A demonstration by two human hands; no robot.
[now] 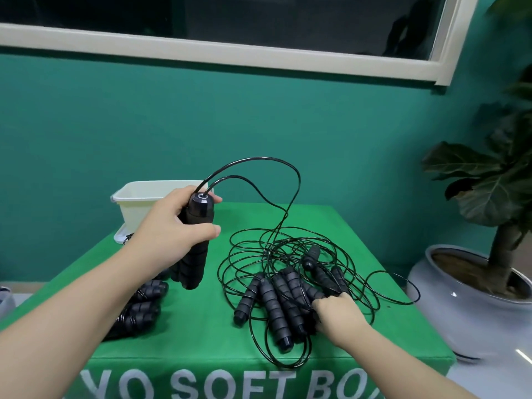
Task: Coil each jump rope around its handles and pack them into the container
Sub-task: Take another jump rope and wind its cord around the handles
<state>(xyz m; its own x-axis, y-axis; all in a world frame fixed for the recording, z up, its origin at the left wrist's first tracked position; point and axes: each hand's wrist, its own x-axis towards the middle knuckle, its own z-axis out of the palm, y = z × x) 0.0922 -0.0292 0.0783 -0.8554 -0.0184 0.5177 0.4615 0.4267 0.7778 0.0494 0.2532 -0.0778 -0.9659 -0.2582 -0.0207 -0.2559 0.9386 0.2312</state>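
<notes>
Left hand [175,223] grips paired foam handles [193,246] upright above bench [201,335], cord arching free for coiling. Right hand [338,315] digs into tangled rope pile [276,286], fingers curled round a handle, likely freeing slack. Container [138,197] behind, waiting.

left hand [175,223] raised, fingers curled gripping; right hand [338,315] low, fingers curled.

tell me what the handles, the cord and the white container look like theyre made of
Handles: likely matte black foam, ribbed into soft-looking rings, with a glossier hard cap, probably plastic, at the top.
Cord: thin, glossy black, holding springy loops; looks like plastic-coated cable, though the core cannot be seen.
Container: smooth off-white, thin rimmed walls; probably plastic.
</notes>
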